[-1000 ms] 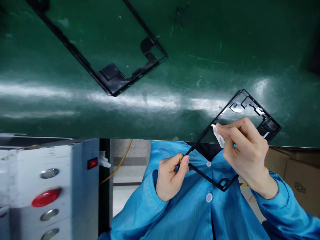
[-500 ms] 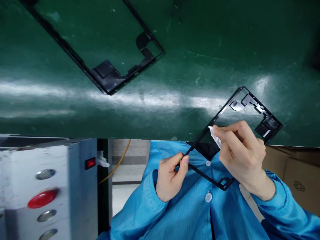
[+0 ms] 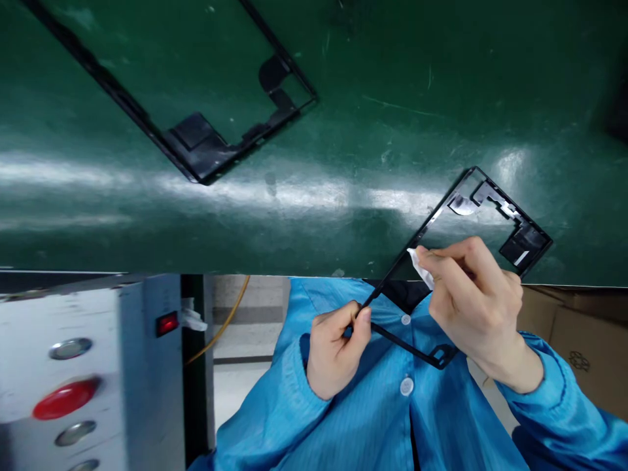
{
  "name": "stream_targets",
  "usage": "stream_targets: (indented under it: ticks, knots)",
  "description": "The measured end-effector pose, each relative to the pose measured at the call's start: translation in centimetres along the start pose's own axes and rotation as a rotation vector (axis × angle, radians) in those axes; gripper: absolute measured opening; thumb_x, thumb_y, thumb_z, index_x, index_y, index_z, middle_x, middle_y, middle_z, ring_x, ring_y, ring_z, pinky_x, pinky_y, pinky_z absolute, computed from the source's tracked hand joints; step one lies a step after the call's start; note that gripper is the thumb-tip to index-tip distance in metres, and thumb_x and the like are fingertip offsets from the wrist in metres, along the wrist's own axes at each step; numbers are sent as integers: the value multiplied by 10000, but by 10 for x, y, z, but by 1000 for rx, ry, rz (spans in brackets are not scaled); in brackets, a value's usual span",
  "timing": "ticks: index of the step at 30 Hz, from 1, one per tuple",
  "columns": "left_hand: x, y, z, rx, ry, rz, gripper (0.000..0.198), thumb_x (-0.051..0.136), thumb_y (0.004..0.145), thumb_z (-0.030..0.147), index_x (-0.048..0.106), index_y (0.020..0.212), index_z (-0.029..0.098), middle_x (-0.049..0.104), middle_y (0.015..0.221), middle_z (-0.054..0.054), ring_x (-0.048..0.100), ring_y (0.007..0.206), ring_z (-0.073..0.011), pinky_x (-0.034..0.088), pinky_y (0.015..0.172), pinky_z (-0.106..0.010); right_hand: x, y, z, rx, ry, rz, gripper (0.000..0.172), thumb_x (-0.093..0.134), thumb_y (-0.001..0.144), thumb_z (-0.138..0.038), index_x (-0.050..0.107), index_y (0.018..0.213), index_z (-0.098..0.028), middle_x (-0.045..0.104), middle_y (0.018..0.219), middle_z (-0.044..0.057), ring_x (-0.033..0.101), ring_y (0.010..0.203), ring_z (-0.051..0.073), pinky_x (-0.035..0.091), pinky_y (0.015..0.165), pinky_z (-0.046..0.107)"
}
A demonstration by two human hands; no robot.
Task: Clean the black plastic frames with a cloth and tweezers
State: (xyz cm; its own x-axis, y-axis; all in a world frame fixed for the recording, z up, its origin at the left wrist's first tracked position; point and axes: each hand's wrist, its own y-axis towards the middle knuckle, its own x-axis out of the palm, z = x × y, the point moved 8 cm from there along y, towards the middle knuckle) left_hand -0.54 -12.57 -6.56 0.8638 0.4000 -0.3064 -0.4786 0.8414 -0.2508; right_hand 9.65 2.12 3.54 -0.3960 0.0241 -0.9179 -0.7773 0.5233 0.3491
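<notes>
A thin black rectangular frame (image 3: 398, 267) slants across the front edge of the green bench, its far end over the bench top and its near end in front of my blue jacket. My left hand (image 3: 338, 348) pinches the frame's near left corner between thumb and fingers. In my right hand (image 3: 473, 304) is a small white cloth (image 3: 420, 267), pinched at the fingertips with its tip against the inner side of the frame's long left bar. My right hand hides part of the frame's right bar.
A second, larger-looking black frame (image 3: 199, 147) lies on the green bench (image 3: 343, 229) at upper left. Below the bench on the left stands a grey metal control box (image 3: 147, 366) with a red button (image 3: 67, 398) and a lit red switch (image 3: 167, 323). A cardboard box (image 3: 589, 333) is at lower right.
The bench, second frame and control box have shifted slightly left in view. Both hands keep their grips, and the cloth stays at nearly the same spot on the bar.
</notes>
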Motion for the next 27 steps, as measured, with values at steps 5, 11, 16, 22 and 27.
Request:
stream_targets:
  ticks: [5, 11, 16, 22, 27]
  knots:
    - [-1, -1, 0, 4, 3, 9, 508, 540, 1060, 340, 417, 582, 223, 453, 446, 67, 399, 403, -78, 328, 456, -240, 1, 0, 1, -7, 8, -1, 160, 629, 1014, -48, 719, 1007, -181, 689, 827, -7, 514, 582, 59, 350, 496, 242]
    - [-1, 1, 4, 20, 9, 13, 496, 547, 1056, 317, 429, 584, 220, 466, 446, 69, 404, 397, -73, 330, 458, -237, 1, 1, 1, -35, -13, -18, 153, 628, 1021, -60, 718, 1015, -183, 689, 826, -9, 514, 592, 62, 354, 506, 241]
    - [-2, 1, 5, 20, 14, 13, 485, 547, 1051, 298, 437, 585, 218, 476, 450, 69, 410, 398, -70, 337, 464, -232, -1, 0, 1, -54, -23, -9, 121, 662, 1007, -62, 718, 990, -168, 678, 829, 2, 499, 599, 73, 353, 513, 250]
    - [-1, 2, 4, 17, 15, 14, 491, 547, 1052, 308, 435, 582, 220, 473, 445, 70, 404, 396, -71, 333, 464, -237, 0, 0, 2, -42, -13, -1, 130, 658, 1012, -63, 723, 989, -173, 694, 837, 1, 513, 596, 70, 352, 527, 245]
    - [0, 2, 3, 21, 5, 22, 486, 547, 1055, 294, 430, 591, 217, 472, 445, 78, 406, 396, -67, 327, 469, -235, 0, -2, -1, -46, 32, -3, 160, 632, 1027, -64, 729, 987, -185, 704, 834, -9, 551, 609, 63, 357, 540, 238]
